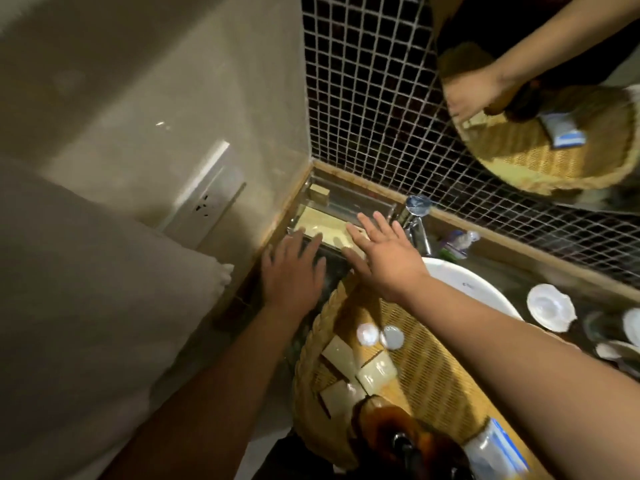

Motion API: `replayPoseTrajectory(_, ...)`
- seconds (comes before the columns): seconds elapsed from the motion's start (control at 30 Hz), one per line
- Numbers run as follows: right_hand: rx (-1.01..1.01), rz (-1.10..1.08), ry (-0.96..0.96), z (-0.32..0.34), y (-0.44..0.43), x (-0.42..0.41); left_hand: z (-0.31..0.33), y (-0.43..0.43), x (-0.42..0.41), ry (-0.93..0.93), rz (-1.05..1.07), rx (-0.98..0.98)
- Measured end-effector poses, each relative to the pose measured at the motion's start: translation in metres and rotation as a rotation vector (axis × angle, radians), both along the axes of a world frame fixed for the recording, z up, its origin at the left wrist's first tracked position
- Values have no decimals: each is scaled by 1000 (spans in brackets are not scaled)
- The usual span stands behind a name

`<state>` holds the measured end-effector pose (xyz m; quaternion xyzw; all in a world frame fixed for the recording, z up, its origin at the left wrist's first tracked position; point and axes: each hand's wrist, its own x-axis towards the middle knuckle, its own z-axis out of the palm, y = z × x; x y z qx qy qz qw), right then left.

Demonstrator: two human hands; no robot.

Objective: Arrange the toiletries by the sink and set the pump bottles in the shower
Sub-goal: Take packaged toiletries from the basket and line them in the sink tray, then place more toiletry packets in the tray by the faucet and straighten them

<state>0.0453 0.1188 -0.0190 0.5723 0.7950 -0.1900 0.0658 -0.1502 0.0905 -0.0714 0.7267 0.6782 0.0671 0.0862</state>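
Observation:
A shiny tray (349, 202) sits in the counter's back left corner, with flat cream packets (320, 221) lying in it and a small box (319, 192) at its far end. My left hand (291, 271) hovers with fingers spread at the tray's near edge. My right hand (379, 252) reaches over the tray's near right corner, fingers spread, holding nothing. Below them a woven basket (426, 372) holds wrapped cream packets (358, 370), two small round lids (381, 335), an amber pump bottle (398, 434) and a clear bottle with a blue label (498, 448).
A chrome faucet (417, 220) stands over the white basin (467, 289). White dishes (550, 306) and a glass sit on the counter at right. A mirror (554, 98) reflects the basket. Dark mosaic tile (363, 98) backs the counter; a wall socket (211, 199) is at left.

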Motion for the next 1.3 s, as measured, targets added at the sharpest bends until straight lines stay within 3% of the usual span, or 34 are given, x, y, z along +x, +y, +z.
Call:
replayPoseTrajectory(0.17,7,-11,-38,5,-47,45,31,-3,44,-4,-201,209)
replayPoseTrajectory(0.5,-50,-146,-145,-40,-144,131,9,-61,100,-82,-534,117)
replayPoseTrajectory(0.7,-149,23,-16,-65,-163,116,-27,-96,84,21,-451,-261)
replayPoseTrajectory(0.8,-197,107,-11,-77,-154,95,-31,-102,80,25,-402,-353)
replayPoseTrajectory(1.0,-212,135,-87,-102,-160,83,-37,-93,96,39,-365,-402)
replayPoseTrajectory(1.3,-100,-158,-65,-97,-207,132,-45,-84,114,21,-450,-353)
